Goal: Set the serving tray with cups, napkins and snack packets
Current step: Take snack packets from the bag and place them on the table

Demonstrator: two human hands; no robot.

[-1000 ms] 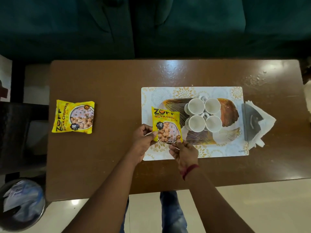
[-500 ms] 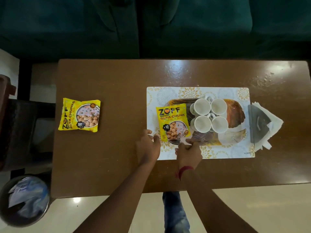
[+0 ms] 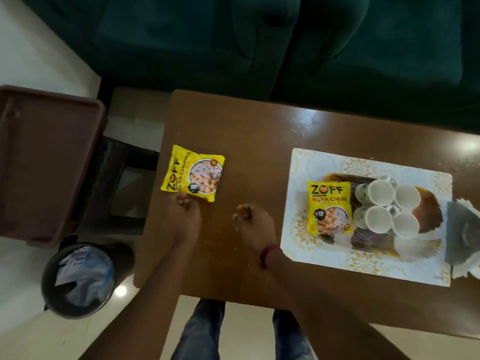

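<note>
A yellow snack packet [image 3: 193, 172] lies flat near the left end of the brown table [image 3: 254, 141]. My left hand [image 3: 185, 216] reaches it, loosely curled fingertips touching its near edge. My right hand [image 3: 253, 224] hovers over the table's middle with loosely curled fingers and holds nothing. On the right, a feather-patterned serving tray [image 3: 376, 245] sits on a white floral mat [image 3: 298, 203]. It carries a second yellow packet [image 3: 328, 206] and several white cups [image 3: 380, 192] grouped together. White napkins in a grey holder [image 3: 465, 229] lie just right of the tray.
A dark green sofa [image 3: 259, 48] runs along the table's far side. A brown tray-like surface [image 3: 46, 162] on a dark stool stands left of the table, and a black bin [image 3: 78, 279] with a plastic liner stands below it. My legs show at the table's near edge.
Both hands let go of the packet on the tray and moved left. My left hand now reaches the other packet. The view has swung left.
</note>
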